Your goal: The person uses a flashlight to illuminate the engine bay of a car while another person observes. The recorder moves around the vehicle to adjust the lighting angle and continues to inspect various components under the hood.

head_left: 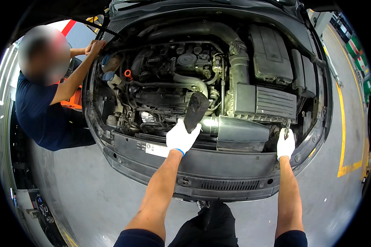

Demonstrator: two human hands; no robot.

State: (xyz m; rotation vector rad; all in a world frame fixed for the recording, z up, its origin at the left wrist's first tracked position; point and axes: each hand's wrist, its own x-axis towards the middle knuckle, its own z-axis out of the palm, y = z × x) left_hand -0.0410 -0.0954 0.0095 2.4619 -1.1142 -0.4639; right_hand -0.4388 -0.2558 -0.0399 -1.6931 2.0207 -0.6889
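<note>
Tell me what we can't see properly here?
All in the head view:
- Small metal thing at the right hand: too small to identify.
- Lower end of the black thing: hidden by the left hand.
- Co-worker's face: blurred.
- Shoe: mostly hidden by the car's front.

Scene brightly lit; strip lights (3, 76) seen at far left. Floor (90, 197) softly glossed; engine (160, 98) partly shadowed. Gloved left hand (181, 138) and right hand (285, 145) nearly bleached white. Straight edges bent by fisheye; corners blacked out. Co-worker's head (44, 55) blurred.
</note>
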